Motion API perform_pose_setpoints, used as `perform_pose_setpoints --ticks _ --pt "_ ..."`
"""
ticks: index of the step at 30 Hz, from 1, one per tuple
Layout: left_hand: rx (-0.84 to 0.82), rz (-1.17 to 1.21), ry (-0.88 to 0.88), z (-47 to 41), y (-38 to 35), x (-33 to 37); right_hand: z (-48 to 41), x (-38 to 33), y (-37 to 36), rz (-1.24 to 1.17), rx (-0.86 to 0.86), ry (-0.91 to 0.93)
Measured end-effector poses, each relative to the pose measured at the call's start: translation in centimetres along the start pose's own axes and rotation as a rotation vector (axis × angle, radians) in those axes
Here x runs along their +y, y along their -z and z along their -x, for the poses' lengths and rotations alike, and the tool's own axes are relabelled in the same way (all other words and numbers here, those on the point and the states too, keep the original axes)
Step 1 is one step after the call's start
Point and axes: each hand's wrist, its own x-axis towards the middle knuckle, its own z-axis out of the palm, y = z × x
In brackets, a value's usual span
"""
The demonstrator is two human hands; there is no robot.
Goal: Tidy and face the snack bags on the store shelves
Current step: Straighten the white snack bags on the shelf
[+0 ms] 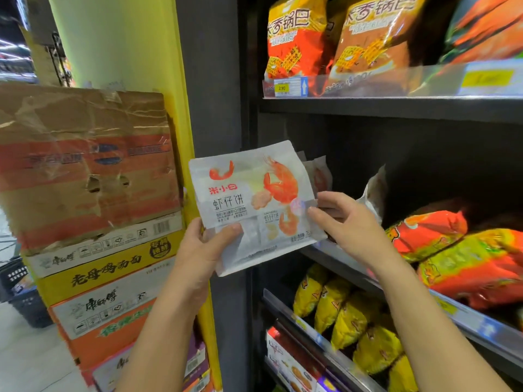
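Note:
A white snack bag (249, 193) with red shrimp pictures is held upright in front of the middle shelf's left end. My left hand (209, 244) grips its lower left corner, thumb on the front. My right hand (348, 224) pinches the bag's right edge with thumb and fingers. Behind it, more white shrimp bags (321, 176) stand on the middle shelf (336, 258). One white bag (375, 190) leans further right.
Orange and red bags (300, 38) fill the top shelf. Red-orange and green-yellow bags (452, 250) lie on the middle shelf at right. Yellow bags (339, 312) line the lower shelf. Stacked cardboard cartons (93, 222) stand at left beside a yellow post (184, 108).

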Motion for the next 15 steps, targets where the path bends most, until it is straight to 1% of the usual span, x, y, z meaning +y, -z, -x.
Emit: perform_pose_setpoints --ticks 1,3,5,7,11,15 --pt "0.016 -0.016 -0.028 -0.5 -0.6 -0.3 -0.2 -0.1 0.8 0.1 0.033 0.007" --pt "0.04 -0.034 -0.07 -1.4 -1.9 -0.9 -1.0 0.1 2.5 0.379 0.092 0.039" --pt "0.057 -0.053 -0.103 -2.1 -3.1 -1.6 -2.0 0.6 3.9 0.652 0.136 0.106" --pt "0.062 -0.08 -0.128 -2.6 -4.0 -2.3 -3.1 1.5 4.9 0.827 0.158 0.152" --pt "0.072 -0.164 -0.177 -3.6 -5.8 -3.4 -4.6 2.7 5.7 0.991 0.103 0.076" --pt "0.075 -0.238 -0.205 -4.2 -7.4 -3.7 -5.1 3.8 5.9 1.089 0.057 0.006"
